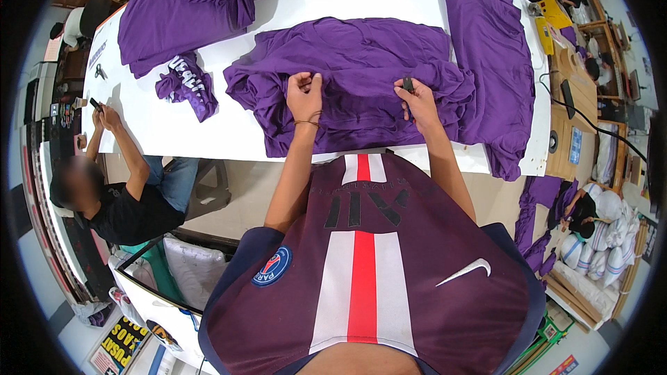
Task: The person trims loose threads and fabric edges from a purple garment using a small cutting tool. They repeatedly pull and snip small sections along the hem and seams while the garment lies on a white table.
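A crumpled purple garment (375, 48), apparently a shirt, is spread on the white table before me. My left hand (304, 97) is closed over its near left part, thumb and curled fingers pinching the cloth. To the right, my right hand (418, 104) is closed around a small dark hand tool, like thread snips (408, 85), whose end pokes up past the thumb. The rest of this tool is mostly hidden in the fingers. Both hands are apart, with purple folds between them.
More purple garments lie in a pile (187, 14) at the far left and flat (493, 62) on the right. A small bunched purple piece (186, 87) with white print lies nearer. Scissors (101, 71) rest at the table's left end, where another person (132, 187) sits holding a phone-like object.
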`<state>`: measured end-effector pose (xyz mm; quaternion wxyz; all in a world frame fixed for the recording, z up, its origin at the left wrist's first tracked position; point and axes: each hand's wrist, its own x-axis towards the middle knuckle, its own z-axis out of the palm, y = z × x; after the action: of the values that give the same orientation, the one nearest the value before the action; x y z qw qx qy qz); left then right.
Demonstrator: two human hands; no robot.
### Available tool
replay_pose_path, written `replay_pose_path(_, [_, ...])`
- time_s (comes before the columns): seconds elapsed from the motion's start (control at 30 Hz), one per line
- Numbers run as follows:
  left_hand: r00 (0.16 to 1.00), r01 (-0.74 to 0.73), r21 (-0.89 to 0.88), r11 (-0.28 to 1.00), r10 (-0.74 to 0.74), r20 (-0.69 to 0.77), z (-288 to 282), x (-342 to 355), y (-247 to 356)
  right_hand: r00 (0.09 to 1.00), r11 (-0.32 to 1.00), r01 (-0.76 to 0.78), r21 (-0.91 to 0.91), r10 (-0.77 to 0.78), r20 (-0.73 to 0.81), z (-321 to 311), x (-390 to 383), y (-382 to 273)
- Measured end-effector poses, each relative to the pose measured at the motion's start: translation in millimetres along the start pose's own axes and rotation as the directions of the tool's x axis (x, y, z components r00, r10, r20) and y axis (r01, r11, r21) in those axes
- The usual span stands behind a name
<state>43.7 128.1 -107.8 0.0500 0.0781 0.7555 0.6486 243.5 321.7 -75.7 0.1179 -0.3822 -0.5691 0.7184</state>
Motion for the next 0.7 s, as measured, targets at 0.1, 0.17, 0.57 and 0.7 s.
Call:
replay_pose_path(0.1, [0.961, -0.188, 0.047, 0.981, 0.174, 0.217, 6, -19, 37, 1.0, 1.0, 0.005, -0.015, -0.005, -0.022, 0, 0, 5])
replay_pose_path(0.17, [0.848, -0.101, 0.013, 0.995, 0.079, 0.524, 10, -29, 55, 1.0, 1.0, 0.011, -0.009, -0.011, -0.024, 1, 0, 5])
replay_pose_path(0.57, [0.78, -0.311, 0.188, 0.932, 0.137, 0.611, 46, -63, 24, 1.0, 0.992, 0.003, -0.127, -0.002, 0.008, 7, -10, -2])
replay_pose_path(0.7, [0.775, -0.089, 0.2, 0.976, -0.058, 0.629, 35, -75, 16, 0.998, 0.978, -0.026, -0.207, 0.038, 0.052, 3, -10, 10])
